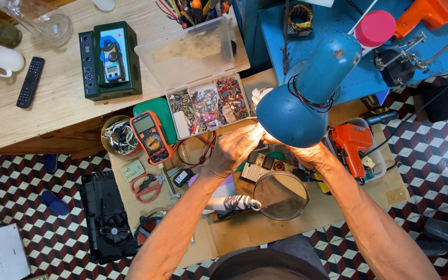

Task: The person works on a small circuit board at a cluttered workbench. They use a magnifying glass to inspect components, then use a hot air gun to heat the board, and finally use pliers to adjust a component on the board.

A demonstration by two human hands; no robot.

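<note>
My left hand (234, 149) and my right hand (303, 153) meet under the blue shade of a desk lamp (307, 98), in its bright light. The fingers of both hands are pinched together on something small; the glare and the shade hide what it is. A green circuit board (263, 167) lies just below the hands. A round magnifying lens (281, 195) with a wrapped handle stands in front of me, under my forearms.
An orange multimeter (151, 137), a clear box of small electronic parts (206, 106), red-handled pliers (146, 186), a black fan unit (106, 218) and an orange soldering gun (352, 147) surround the cardboard work surface (245, 231). A wooden table (53, 111) lies upper left.
</note>
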